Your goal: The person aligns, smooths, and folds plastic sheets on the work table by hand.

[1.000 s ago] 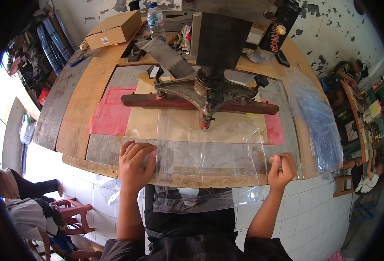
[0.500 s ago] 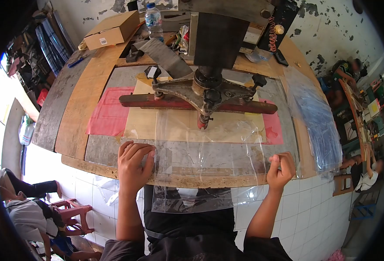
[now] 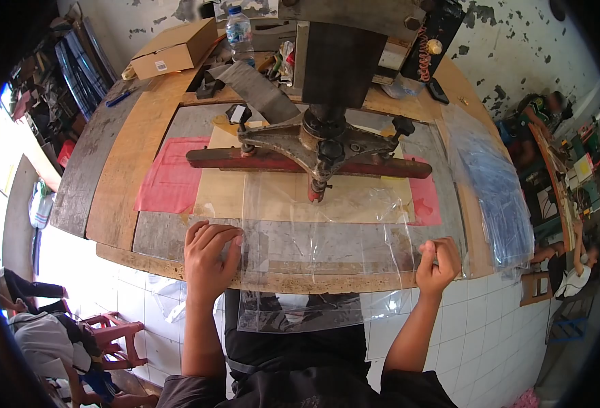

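Note:
A clear plastic sheet point(image 3: 324, 255) lies across the front of the worktable, and its near end hangs over the edge above my lap. My left hand point(image 3: 211, 262) is closed at the sheet's left edge, fingers curled and thumb against the plastic. At the right edge, my right hand point(image 3: 439, 265) is pinched closed on the sheet. The sheet's far end reaches under a press head with a long red bar point(image 3: 276, 160). Beneath that bar are a cream board point(image 3: 222, 197) and pink sheets point(image 3: 167, 173).
A stack of bluish clear plastic point(image 3: 494, 204) lies along the table's right side. Behind the press are a cardboard box point(image 3: 174, 51), a water bottle point(image 3: 239, 37) and a phone point(image 3: 438, 91). A red stool point(image 3: 120, 340) stands at left; other people sit on both sides.
Both my hands and the plastic sheet keep their places. At the far left, a seated person's limbs have shifted a little, and a person at right has moved an arm slightly.

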The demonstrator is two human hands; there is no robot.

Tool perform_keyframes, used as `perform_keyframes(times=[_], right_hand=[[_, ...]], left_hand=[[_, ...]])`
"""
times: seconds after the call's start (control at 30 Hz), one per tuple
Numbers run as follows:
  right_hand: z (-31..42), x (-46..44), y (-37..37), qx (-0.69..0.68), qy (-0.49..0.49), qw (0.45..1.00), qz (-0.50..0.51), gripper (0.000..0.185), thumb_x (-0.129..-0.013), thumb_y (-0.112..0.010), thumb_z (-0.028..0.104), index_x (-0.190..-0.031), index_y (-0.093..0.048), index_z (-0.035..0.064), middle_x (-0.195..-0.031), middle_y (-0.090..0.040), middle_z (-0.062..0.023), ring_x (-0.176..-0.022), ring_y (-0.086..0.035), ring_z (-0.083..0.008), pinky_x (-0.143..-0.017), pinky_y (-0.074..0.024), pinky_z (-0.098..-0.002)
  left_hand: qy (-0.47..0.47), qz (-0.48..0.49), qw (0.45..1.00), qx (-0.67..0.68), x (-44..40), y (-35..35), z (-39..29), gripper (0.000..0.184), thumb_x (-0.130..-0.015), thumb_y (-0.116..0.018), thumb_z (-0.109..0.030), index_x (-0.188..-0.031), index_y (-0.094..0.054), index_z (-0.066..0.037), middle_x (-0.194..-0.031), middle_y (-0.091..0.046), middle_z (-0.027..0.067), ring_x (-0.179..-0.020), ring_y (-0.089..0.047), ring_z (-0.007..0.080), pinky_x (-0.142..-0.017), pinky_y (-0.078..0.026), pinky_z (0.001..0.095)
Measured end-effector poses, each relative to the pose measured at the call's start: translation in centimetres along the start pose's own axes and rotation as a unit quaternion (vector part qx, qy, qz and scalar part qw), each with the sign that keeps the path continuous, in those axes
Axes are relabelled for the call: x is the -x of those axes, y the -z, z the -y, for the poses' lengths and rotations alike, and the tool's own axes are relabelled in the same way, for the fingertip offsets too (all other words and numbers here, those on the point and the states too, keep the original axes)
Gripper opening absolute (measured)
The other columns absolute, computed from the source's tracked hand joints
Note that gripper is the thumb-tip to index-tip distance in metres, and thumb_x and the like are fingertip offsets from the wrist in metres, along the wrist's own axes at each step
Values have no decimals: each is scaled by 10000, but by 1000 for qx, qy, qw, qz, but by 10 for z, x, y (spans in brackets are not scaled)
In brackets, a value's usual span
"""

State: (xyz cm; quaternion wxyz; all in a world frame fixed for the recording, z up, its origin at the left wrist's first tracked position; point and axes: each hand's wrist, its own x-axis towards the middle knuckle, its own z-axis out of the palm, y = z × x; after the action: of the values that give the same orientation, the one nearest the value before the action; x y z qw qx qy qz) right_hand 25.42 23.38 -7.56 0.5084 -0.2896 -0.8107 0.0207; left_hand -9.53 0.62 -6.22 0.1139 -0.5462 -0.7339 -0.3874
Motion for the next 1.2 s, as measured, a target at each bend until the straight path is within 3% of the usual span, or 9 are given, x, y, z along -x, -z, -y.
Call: perform_keyframes(times=[1.0, 1.1, 1.17, 1.2], right_hand=[[0, 2, -1, 14, -11, 1000, 16, 262, -967, -715, 52, -747, -586, -13, -713, -608, -136, -640, -580, -330, -576, -410, -427], [-2, 4, -4, 12, -29, 999, 23, 265, -963, -728, 69, -756, -583, -10, -735, -608, -142, -657, -585, -341, -589, -418, -433], [-3, 1, -3, 14, -35, 998, 41, 223, -963, -730, 73, -794, -610, -10, -759, -626, -137, -672, -598, -334, -606, -437, -424], [-1, -1, -3, 15, -44, 997, 60, 184, -962, -732, 76, -832, -637, -11, -783, -645, -131, -686, -611, -328, -623, -455, -415]], left_hand=[[-1, -4, 1000, 21, 6, 4, 1, 73, -919, -740, -95, -977, -767, -60, -1000, -767, 76, -999, -700, 309, -1059, -480, 480], [14, 3, 1000, 25, 6, 6, 0, 140, -909, -750, -114, -1038, -767, -62, -1088, -763, 81, -1073, -682, 308, -1073, -468, 474], [10, 25, 999, 16, 5, 7, 2, 335, -916, -758, -173, -1232, -737, -66, -1270, -730, 112, -1230, -643, 317, -1134, -426, 481], [8, 24, 1000, 18, 4, 6, 2, 335, -916, -758, -173, -1232, -737, -66, -1270, -730, 112, -1230, -643, 317, -1134, -426, 481]])
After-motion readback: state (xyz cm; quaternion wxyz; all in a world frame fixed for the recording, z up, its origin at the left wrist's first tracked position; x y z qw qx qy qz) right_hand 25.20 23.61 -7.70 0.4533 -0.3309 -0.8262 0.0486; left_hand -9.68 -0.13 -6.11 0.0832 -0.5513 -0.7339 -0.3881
